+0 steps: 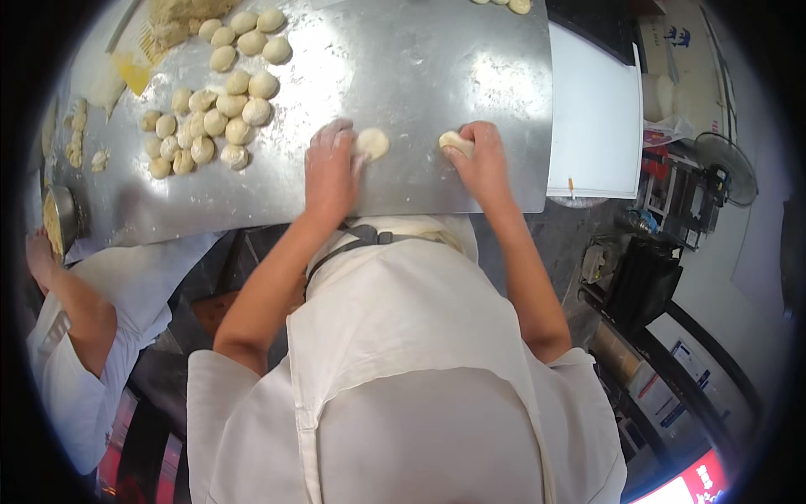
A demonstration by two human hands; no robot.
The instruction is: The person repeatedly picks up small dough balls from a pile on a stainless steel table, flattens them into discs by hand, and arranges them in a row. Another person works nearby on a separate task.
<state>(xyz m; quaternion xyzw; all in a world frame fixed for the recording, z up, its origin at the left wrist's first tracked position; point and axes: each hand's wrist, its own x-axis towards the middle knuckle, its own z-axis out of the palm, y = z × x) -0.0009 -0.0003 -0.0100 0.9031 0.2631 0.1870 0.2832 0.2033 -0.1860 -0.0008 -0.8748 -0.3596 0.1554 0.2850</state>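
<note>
On the steel worktable [415,183], my left hand [330,167] rests with its fingers bent. A round, flattened piece of dough [374,143] lies against its thumb side, and the hand hides the dough's left edge. Whether the fingers grip that edge cannot be made out. Farther right, my right hand [483,154] holds a smaller dough piece [452,141] between thumb and fingers, low over the steel. Several pale dough balls [215,123] sit in a cluster left of my left hand, and a second group of dough balls [252,43] lies beyond them.
A large dough mass [182,16] and a yellow scraper [133,72] are at the far left. A co-worker's hand [41,258] is at a metal bowl [63,217]. A white board [592,120] adjoins the table's right edge. Beyond it stands a fan [727,167].
</note>
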